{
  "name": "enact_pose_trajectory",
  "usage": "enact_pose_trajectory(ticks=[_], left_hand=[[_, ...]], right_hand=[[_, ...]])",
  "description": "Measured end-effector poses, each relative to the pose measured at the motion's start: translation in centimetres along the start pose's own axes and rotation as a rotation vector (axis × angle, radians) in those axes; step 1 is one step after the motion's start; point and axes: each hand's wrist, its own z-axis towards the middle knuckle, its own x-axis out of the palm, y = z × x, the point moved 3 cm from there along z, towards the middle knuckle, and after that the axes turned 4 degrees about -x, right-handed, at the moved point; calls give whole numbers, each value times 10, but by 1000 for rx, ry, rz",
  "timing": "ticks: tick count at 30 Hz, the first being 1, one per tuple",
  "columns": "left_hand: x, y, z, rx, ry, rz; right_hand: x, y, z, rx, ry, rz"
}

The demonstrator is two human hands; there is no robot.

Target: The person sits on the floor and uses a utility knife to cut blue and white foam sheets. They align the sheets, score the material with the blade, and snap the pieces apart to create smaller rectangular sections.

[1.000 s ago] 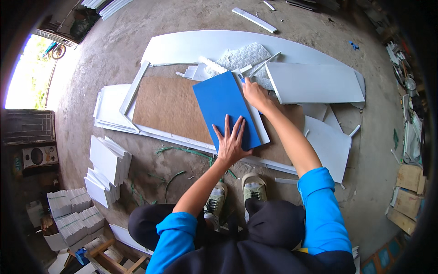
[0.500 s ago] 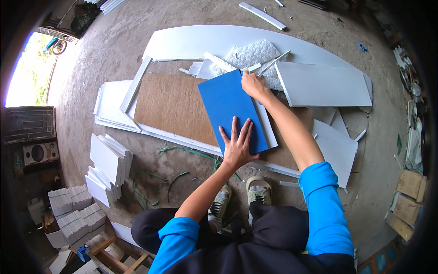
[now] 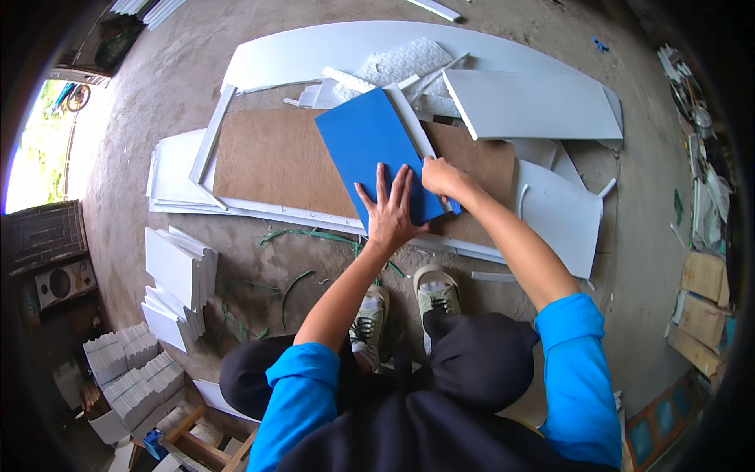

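A blue rectangular board (image 3: 366, 145) lies tilted on a brown board (image 3: 271, 161) on the floor. My left hand (image 3: 391, 212) presses flat on the blue board's near end, fingers spread. My right hand (image 3: 442, 177) is curled at the board's right edge near its lower corner, fingers closed. Whatever it may hold is hidden. A narrow white strip (image 3: 414, 126) runs along that right edge under the blue board. My two shoes (image 3: 432, 295) stand just in front of the boards.
White panels (image 3: 535, 106) and offcuts lie around the brown board on a large white sheet (image 3: 330, 47). Stacks of white tiles (image 3: 177, 271) stand at the left, with green straps (image 3: 299, 236) on the concrete floor. Cardboard boxes (image 3: 704, 275) sit at the right.
My right hand has slid down the blue board's right edge from its far end to near its lower corner. My left hand stayed flat on the board.
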Motion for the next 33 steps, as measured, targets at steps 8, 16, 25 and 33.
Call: enact_pose_trajectory(ticks=[8,16,25,33], left_hand=[[0,-3,-2,-3,-43,2],[1,-4,-3,6,-67,-1],[1,-5,-4,15,-68,2],[1,-7,-2,15,-55,33]], right_hand=[[43,-42,-59,-92,-114,-85],[66,-58,-77,-168,-214,-57],[85,-71,-87,-184,-283,-78],[90,-76,-93,-179,-316,-80]])
